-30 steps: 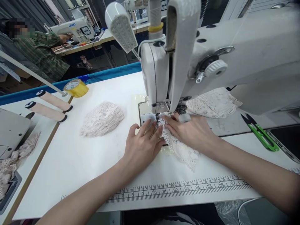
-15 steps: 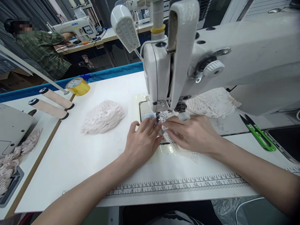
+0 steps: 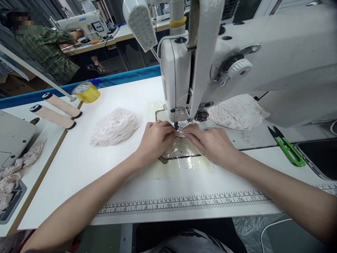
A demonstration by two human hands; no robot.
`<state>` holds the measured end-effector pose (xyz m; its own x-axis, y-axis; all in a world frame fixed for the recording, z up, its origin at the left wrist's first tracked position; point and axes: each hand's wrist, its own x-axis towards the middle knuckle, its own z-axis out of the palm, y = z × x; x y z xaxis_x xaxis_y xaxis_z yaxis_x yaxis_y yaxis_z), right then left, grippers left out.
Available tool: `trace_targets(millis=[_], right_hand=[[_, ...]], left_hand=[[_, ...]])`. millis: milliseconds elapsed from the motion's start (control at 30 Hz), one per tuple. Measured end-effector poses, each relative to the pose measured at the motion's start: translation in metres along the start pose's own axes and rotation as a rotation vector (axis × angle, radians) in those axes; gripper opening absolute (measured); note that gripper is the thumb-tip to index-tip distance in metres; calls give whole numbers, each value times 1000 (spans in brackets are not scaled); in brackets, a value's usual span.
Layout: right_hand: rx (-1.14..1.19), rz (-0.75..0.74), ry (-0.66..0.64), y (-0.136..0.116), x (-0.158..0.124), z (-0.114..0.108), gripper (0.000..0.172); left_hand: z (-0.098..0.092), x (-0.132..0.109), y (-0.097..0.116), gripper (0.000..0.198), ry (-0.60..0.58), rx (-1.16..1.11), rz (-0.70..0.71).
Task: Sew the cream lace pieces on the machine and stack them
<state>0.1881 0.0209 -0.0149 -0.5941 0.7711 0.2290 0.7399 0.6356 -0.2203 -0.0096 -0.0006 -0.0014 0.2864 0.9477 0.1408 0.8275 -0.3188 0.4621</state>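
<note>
Under the needle of a white sewing machine (image 3: 176, 80), both my hands pinch a small piece of white lace (image 3: 181, 133). My left hand (image 3: 158, 138) is closed on its left side, thumb and fingers together just left of the presser foot. From the right, my right hand (image 3: 210, 140) grips the lace with thumb and index finger, its other fingers curled below. Most of the lace is hidden by the hands. A stack of lace pieces (image 3: 116, 127) lies left of my hands, and more lace (image 3: 238, 110) rests behind the machine's needle end, on the right.
Green thread snips (image 3: 288, 147) lie beside a dark phone (image 3: 319, 158) at right. Thread cones (image 3: 54, 116) and yellow tape (image 3: 86, 92) stand at left. A printed ruler (image 3: 184, 203) runs along the front edge. Another person in a checked shirt (image 3: 50, 52) sits beyond.
My left hand has gone from lying flat with fingers spread to a closed pinch on the lace. The lace edge near the needle is now lifted between both hands. The view has shifted slightly.
</note>
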Motion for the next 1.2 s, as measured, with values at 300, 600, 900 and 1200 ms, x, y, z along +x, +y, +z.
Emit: trace_targets(millis=[300,600,900,1200], right_hand=[[2,-292,165,6,-5,-4,23],[-111,-434,246,-1,-4,-9,29],[-114,-413,213,1,-3,-7,26],[-152,-392,194,6,0,1,23]], left_hand=[[8,-23,-5,17,185,230,293],[9,-40,5,19,281,551,503],[10,-37,1,18,286,523,473],[10,-30,-3,21,283,528,417]])
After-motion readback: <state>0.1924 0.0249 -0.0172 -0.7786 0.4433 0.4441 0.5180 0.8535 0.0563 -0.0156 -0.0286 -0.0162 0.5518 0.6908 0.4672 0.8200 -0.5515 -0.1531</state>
